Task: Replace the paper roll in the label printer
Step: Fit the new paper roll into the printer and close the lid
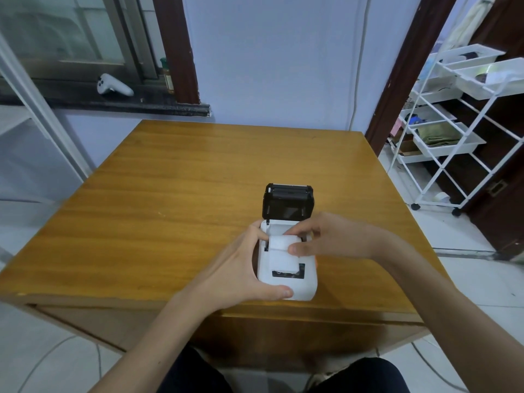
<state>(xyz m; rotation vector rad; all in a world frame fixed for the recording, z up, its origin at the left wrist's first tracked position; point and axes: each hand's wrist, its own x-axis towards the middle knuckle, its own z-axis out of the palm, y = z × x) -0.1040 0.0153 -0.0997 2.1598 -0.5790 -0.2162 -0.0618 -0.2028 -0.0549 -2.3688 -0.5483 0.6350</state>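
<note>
A small white label printer (pixel 295 287) sits near the front edge of the wooden table (pixel 175 194). Its black lid (pixel 287 204) stands open and upright at the back. A white paper roll (pixel 279 242) lies in the open compartment, and a strip of paper runs forward over the body toward the black slot. My left hand (pixel 241 268) grips the printer's left side, thumb at the front corner. My right hand (pixel 331 236) pinches the roll between thumb and fingers from the right.
A white wire rack (pixel 453 131) with trays stands to the right of the table. On the dark window sill at the back left lies a white controller (pixel 113 85). My knees show under the table's front edge.
</note>
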